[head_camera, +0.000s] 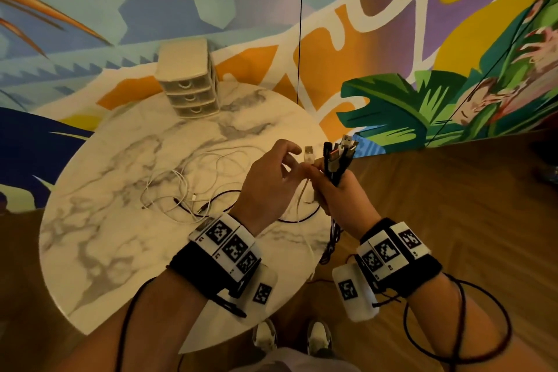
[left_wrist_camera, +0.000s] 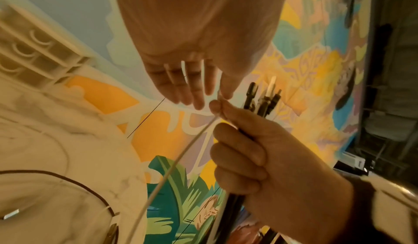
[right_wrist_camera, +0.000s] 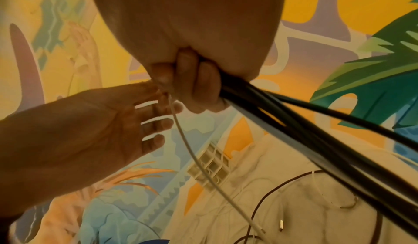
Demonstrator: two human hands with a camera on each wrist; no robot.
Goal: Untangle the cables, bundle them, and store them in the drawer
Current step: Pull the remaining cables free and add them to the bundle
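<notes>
My right hand (head_camera: 335,193) grips a bundle of black cables (head_camera: 339,157) upright at the table's right edge, plugs pointing up. Their tails hang past the edge. My left hand (head_camera: 290,160) pinches a white cable (head_camera: 303,190) just under its USB plug (head_camera: 308,155), right beside the bundle, with the other fingers spread. The white cable (left_wrist_camera: 181,156) runs down to a loose tangle of white and black cables (head_camera: 187,190) on the round marble table (head_camera: 120,235). In the right wrist view my right hand's fingers (right_wrist_camera: 187,79) curl round the bundle (right_wrist_camera: 294,122). A small three-drawer unit (head_camera: 188,84) stands at the table's far side, drawers closed.
A painted wall rises close behind the table. Wooden floor (head_camera: 453,205) lies to the right. A thin dark cord (head_camera: 300,24) hangs vertically behind the table. My shoes (head_camera: 265,338) show below the near edge.
</notes>
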